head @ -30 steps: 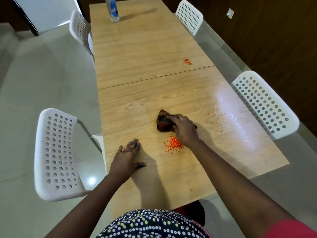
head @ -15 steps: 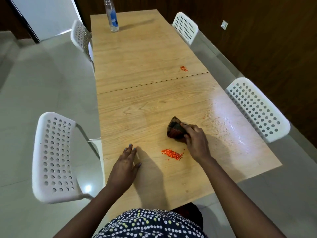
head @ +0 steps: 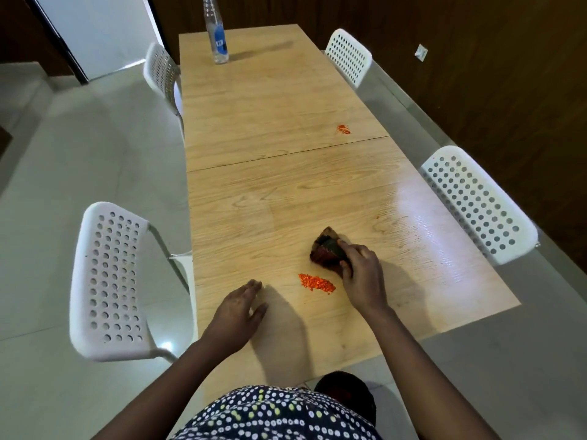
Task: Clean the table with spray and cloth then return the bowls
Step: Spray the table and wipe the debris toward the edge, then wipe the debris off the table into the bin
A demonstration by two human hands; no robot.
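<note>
A dark, bunched cloth (head: 327, 252) is gripped by the right hand (head: 362, 274) on a long wooden table (head: 270, 198), the fingers (head: 351, 249) curled over its near side and pressing it to the surface. A streak of orange crumbs (head: 316, 282) is seen just below those fingers, apart from the cloth. The left hand (head: 236, 312) is laid flat on the table, fingers straight and close together, thumb out, the crumbs lying well to their right. A smaller orange patch (head: 343, 129) is seen far beyond the fingers, and a clear bottle (head: 217, 36) at the far end. White perforated chairs (head: 111, 281) are ranged along both sides.
</note>
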